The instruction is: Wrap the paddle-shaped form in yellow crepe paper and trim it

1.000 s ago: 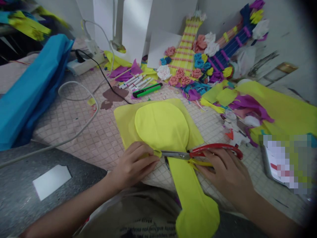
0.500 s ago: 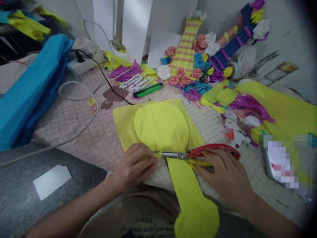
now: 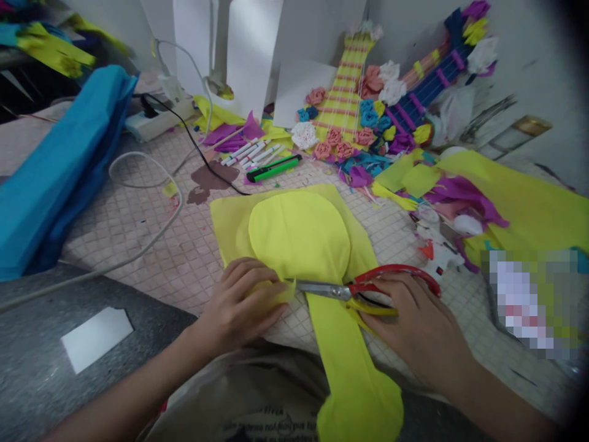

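A yellow guitar-like shape [image 3: 301, 236] of paper or cloth lies on a larger yellow sheet [image 3: 227, 227], its long neck hanging over the table edge toward me. My right hand [image 3: 416, 328] is closed around the handles of scissors [image 3: 329, 290], one handle red and the other yellow. The blades point left, slightly parted, with their tips at the yellow sheet's near edge. My left hand [image 3: 246, 301] pinches a folded flap of that sheet just beside the tips; part of the flap is hidden by the fingers.
Behind the sheet lie a green cutter knife [image 3: 275, 168] and several markers [image 3: 248, 150]. Decorated paper guitars [image 3: 340, 98] lean at the back. A white cable [image 3: 177, 215] loops on the left near a blue bundle [image 3: 69, 159]. Yellow and purple scraps [image 3: 473, 196] cover the right.
The scissor blades have opened a little and the handles have spread. My left hand has shifted slightly left, with more of the yellow flap bunched under its fingers.
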`<state>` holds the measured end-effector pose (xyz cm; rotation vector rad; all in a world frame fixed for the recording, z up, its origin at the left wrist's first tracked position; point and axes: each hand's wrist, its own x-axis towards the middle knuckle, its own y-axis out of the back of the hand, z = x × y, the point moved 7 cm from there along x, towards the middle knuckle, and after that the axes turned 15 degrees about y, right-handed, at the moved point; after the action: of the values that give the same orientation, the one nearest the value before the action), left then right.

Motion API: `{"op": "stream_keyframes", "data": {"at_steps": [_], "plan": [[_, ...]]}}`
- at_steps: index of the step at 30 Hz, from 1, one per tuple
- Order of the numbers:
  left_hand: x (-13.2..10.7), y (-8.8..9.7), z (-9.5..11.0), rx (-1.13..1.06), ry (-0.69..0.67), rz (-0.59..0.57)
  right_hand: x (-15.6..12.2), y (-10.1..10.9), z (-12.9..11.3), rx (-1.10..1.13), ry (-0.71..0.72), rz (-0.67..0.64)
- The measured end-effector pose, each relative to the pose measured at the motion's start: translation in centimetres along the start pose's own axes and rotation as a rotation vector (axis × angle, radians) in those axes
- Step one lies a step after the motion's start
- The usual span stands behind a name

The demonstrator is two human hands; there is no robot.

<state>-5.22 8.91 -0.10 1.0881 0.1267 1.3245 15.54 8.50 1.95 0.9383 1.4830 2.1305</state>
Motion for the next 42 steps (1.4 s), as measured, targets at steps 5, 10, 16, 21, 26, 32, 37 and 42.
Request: {"op": "stream_keyframes", "data": {"at_steps": [5,10,16,21,26,32,37,42], "plan": [[-0.2,0.7,-1.3,0.131,0.027,-0.141,0.0,-0.1,-0.1,0.015,-0.042,-0.056],[-0.8,1.1,-0.4,0.079,-0.092,-0.064,0.1,0.3,-0.9,-0.022,-0.011,-0.078],[-1.1,0.9,0.9,0.034,-0.145,-0.015,0.0,0.6,-1.4,-0.034,0.006,-0.026],[-1.6,0.8,1.0,-0.018,-0.144,0.018,-0.2,0.5,-1.1,0.013,-0.013,-0.029],[-2.1,0.5,1.1,-0.045,-0.136,0.024,0.1,0.6,-1.5,0.040,0.023,-0.056],[-2.7,0.7,1.3,-0.044,-0.126,0.083,0.1,0.8,-2.2,0.052,0.043,-0.073],[-3.6,1.4,1.2,0.057,-0.125,0.216,0.3,0.9,-2.5,0.025,0.048,-0.085],[-3.8,1.4,1.2,0.078,-0.140,0.226,0.4,0.9,-2.6,0.037,0.057,-0.083]]}}
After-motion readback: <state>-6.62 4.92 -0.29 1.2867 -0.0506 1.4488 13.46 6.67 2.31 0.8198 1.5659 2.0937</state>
